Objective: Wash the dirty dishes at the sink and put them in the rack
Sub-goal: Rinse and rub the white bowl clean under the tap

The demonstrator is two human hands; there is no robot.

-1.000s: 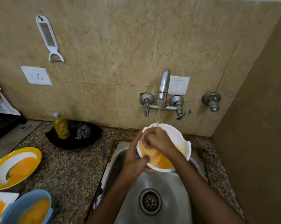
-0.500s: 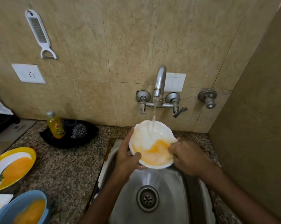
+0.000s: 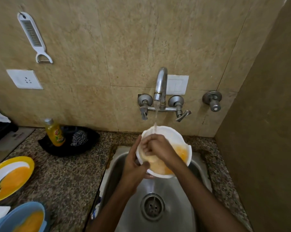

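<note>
White bowl [image 3: 178, 139] rim sits clamped in left grip [image 3: 134, 166]; curled, empty right grip [image 3: 158, 148] rubs inside it.

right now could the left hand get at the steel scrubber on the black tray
Probably not right now: the left hand is gripping the white bowl under the tap. The steel scrubber lies uncovered to its left, so the path looks free once it lets go.

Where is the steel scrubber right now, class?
In the head view, the steel scrubber lies on the black dish left of the sink, on the countertop beside the yellow soap bottle near the wall.
</note>
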